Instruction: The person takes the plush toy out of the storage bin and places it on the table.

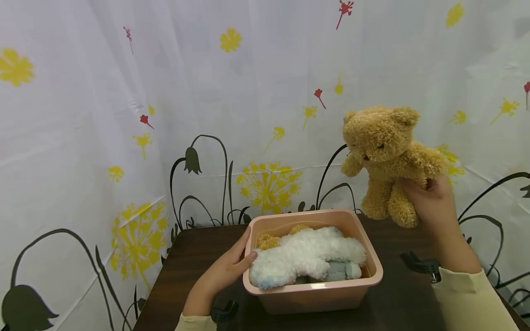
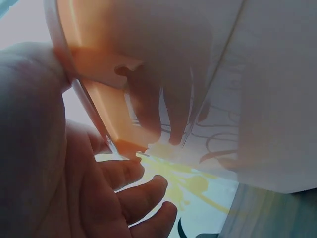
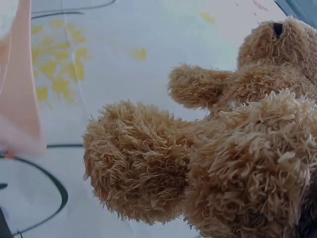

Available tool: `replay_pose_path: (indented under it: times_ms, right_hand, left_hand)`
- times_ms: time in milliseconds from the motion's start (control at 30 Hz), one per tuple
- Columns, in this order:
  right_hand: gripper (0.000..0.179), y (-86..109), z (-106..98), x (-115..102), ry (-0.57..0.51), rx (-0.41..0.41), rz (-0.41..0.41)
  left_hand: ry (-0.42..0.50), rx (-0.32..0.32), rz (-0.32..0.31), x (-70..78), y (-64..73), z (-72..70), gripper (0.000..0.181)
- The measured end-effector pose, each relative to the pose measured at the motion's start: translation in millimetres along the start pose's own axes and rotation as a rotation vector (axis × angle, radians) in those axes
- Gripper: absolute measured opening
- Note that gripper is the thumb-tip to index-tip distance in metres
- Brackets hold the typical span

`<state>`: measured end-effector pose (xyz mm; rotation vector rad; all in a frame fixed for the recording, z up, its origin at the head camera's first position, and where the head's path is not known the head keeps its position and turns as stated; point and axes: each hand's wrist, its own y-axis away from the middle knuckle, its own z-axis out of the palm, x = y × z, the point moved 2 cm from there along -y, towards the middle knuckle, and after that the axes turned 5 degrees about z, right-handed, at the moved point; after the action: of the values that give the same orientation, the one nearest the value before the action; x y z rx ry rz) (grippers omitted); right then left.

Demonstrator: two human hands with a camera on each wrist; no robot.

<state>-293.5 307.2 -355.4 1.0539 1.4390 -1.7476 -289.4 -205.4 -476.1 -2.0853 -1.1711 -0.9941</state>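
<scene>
Up at the right in the head view, my right hand (image 1: 432, 197) grips a golden-brown teddy bear (image 1: 378, 138) by its lower body. The bear is upright, above the table, legs hanging; its curly fur fills much of the right wrist view, where the hand is hidden. My left hand (image 1: 227, 266) holds the left rim of a pink plastic bin (image 1: 314, 299), thumb over the rim and fingers along the outside. Inside the bin lies a fluffy white plush toy (image 1: 298, 257) with pale blue patches. Some golden-brown fur (image 1: 269, 241) shows behind it.
The bin stands on a dark brown wooden table (image 1: 194, 250). Behind the table hangs a white curtain (image 1: 248, 92) printed with yellow, red and dark green flowers. Dark straps (image 1: 223, 312) are on both wrists.
</scene>
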Motion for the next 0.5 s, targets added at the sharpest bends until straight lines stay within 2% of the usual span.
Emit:
replay_pose_path:
  times_ms: [167,267,433,500]
  right_hand:
    - [0.059,2.3,-29.8,13.3,-0.087,0.085,0.008]
    - [0.060,2.8,-49.6,22.9,-0.140,0.141,0.060]
    - [0.072,5.1,-73.7,35.3,-0.123,0.221,0.241]
    - [0.083,6.5,-81.8,41.2,-0.055,0.248,0.330]
  left_hand:
    - [-0.026,0.004,0.023,1.1,-0.5,0.6,0.086]
    - [-0.026,0.004,0.023,0.6,-0.8,1.3,0.086]
    - [-0.027,0.013,0.012,-1.2,-0.5,1.5,0.086]
    - [-0.027,0.016,0.015,-1.7,-1.0,1.4,0.086]
